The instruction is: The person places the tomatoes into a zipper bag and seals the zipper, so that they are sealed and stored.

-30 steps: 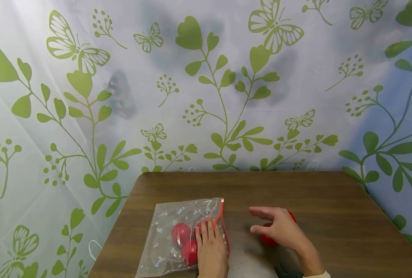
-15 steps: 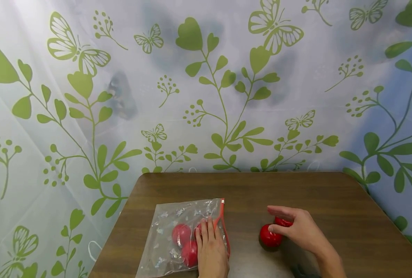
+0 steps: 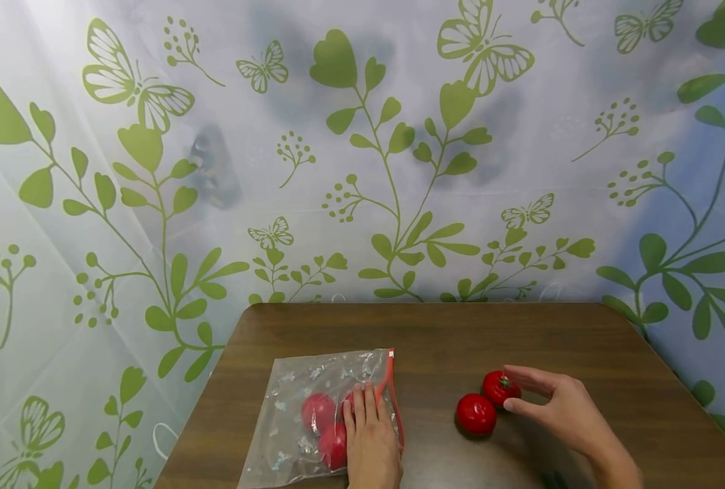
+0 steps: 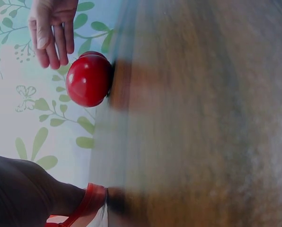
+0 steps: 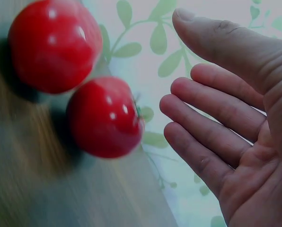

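My left hand (image 3: 371, 438) lies flat with straight fingers on a clear zip bag (image 3: 289, 407) that has a red-orange slider edge along its right side. Inside the bag are red tomatoes (image 3: 318, 412), one of them partly under my fingers. To the right, two more tomatoes sit close together on the table: a plain-looking one (image 3: 476, 414) in front and one with a green stem (image 3: 501, 388) behind it. My right hand (image 3: 567, 407) hovers just right of the stemmed tomato, fingers extended and thumb spread. In the right wrist view, nothing lies in its palm.
The brown wooden table (image 3: 436, 333) ends at a straight far edge with rounded corners. A pale curtain (image 3: 362, 170) printed with green leaves and butterflies hangs behind it.
My right hand has drawn back to the right, uncovering both loose tomatoes on the table. The left hand and the bag have stayed in place.
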`<action>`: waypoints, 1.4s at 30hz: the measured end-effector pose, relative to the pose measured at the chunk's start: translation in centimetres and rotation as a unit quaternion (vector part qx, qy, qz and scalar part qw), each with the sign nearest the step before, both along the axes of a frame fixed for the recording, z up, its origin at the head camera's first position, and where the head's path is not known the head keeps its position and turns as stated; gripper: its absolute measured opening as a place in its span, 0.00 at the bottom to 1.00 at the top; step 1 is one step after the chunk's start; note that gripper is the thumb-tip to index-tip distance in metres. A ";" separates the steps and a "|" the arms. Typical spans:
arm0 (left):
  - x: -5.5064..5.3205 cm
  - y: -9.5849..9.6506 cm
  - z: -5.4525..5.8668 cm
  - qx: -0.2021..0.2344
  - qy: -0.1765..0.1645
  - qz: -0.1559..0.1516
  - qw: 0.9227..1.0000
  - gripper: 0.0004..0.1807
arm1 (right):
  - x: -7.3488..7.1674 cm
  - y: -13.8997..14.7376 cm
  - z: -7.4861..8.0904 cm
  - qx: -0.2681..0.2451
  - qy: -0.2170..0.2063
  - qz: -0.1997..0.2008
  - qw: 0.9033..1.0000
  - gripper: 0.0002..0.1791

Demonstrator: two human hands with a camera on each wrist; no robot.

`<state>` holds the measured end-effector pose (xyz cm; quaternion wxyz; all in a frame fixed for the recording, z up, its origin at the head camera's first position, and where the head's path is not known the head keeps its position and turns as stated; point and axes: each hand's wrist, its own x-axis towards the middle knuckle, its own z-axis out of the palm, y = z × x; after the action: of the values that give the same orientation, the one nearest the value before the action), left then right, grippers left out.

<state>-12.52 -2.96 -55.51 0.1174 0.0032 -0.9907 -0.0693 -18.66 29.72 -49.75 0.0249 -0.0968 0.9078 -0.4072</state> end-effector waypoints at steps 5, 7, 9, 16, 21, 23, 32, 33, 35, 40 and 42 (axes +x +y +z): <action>0.0 0.0 0.1 -0.003 -0.005 -0.001 1.000 0.55 | 0.1 1.2 -0.2 0.020 0.006 -0.012 1.000 0.37; 0.0 0.0 0.2 -0.003 -0.006 -0.002 1.000 0.56 | 0.2 1.5 -0.3 0.027 0.014 -0.015 0.999 0.37; 0.0 0.0 0.2 -0.003 -0.005 -0.002 1.000 0.56 | 0.3 1.8 -0.4 0.032 0.016 -0.022 0.999 0.37; 0.1 0.1 0.1 -0.001 -0.005 0.002 1.000 0.55 | 0.2 2.5 -1.0 0.037 0.008 -0.026 0.999 0.37; 0.1 0.1 0.1 -0.007 -0.004 0.003 1.000 0.55 | 0.0 2.7 -1.6 0.034 0.003 -0.030 0.999 0.37; 0.1 0.1 0.1 -0.007 -0.006 0.003 1.000 0.56 | -0.1 2.8 -1.9 0.031 0.001 -0.032 0.999 0.37; 0.0 0.1 0.2 0.000 -0.030 0.003 1.000 0.57 | -1.0 3.5 -4.0 0.008 0.017 -0.024 1.000 0.36; -0.1 0.1 0.2 0.002 -0.034 0.003 0.999 0.57 | -1.1 3.5 -4.3 0.007 0.020 -0.023 1.000 0.36; -0.1 0.1 0.2 0.004 -0.040 0.004 0.999 0.57 | -1.4 3.5 -4.8 0.003 0.023 -0.021 1.000 0.36; -0.1 0.1 0.2 0.006 -0.046 0.006 0.999 0.58 | -2.0 3.4 -5.6 0.005 0.017 -0.022 1.000 0.39; -0.1 0.2 0.2 0.006 -0.048 0.007 0.999 0.58 | -2.2 3.2 -5.8 0.004 0.009 -0.021 1.000 0.40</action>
<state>-12.66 -2.81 -55.28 0.0705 0.0142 -0.9947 -0.0739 -20.90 32.95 -55.55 0.0083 -0.0815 0.9116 -0.4029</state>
